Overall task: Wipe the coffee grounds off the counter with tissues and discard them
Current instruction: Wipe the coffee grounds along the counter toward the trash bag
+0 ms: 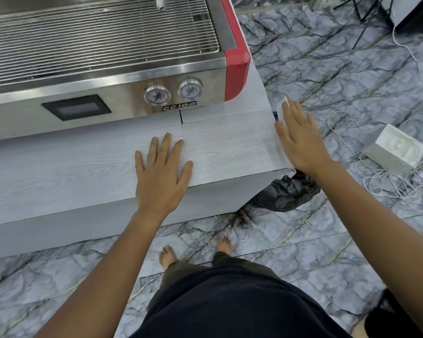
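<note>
Right, step: wiping pass at the worktop's right edge, grounds being pushed off the side.
Right hand (300,137): fingers straight, flat on a white tissue (284,107) at the right edge of the worktop (88,164); the tissue shows only past the fingertips and under the palm edge.
Left hand (160,172): fingers spread and straight, palm down on the worktop near the front edge, holds nothing.
Grounds: none plainly visible on the worktop surface; a dark brown spill (242,217) lies on the floor by the worktop's corner.
Bin: black bin bag (285,193) on the floor just below the right corner, partly hidden by the right forearm.
Risk: grounds swept over the edge could miss the bag and land on the floor, since the bag sits off to one side; the flat hand could also lose the tissue off the edge.
Around: espresso machine (108,69) fills the back of the worktop, blocking any reach rearward; tissue box (398,148) and white cables (388,181) on the floor to the right.
Feet: bare, near the spill.
</note>
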